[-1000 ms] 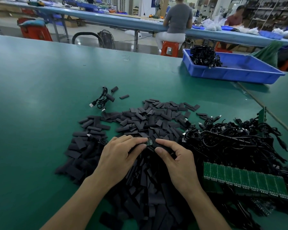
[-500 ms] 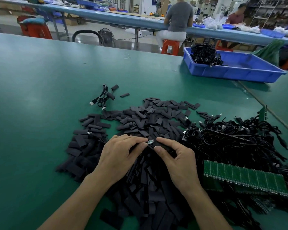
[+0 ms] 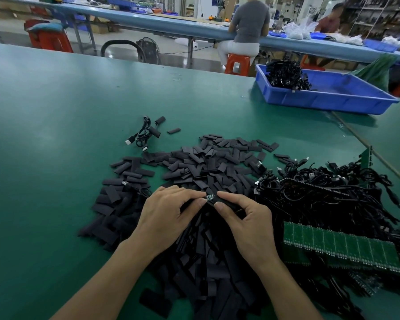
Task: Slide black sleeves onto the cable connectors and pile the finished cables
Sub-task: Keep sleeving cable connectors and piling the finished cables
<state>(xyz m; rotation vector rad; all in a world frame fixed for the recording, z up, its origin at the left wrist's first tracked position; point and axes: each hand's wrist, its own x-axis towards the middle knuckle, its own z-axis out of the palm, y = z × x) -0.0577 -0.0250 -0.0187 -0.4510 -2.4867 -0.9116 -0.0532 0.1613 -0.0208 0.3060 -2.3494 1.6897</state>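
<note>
The connector, a small bare board end with bright contacts, sits between the fingertips of both hands, just above the heap of loose sleeves. The left grip is curled, its fingertips pinching the connector's left side. The right grip pinches a black sleeve between thumb and forefinger, its end meeting the connector; how far it is on cannot be told. The heap spreads under both grips, ahead of them and back toward the person, over the green desk.

Just right of the right grip lies a dense tangle of black cables, with a strip of green circuit boards on its near part. Ahead and left of the left grip, apart from the heap, a coiled cable lies with a sleeve on one end. Far ahead and right of the right grip a blue tray holds a clump of black cables.
</note>
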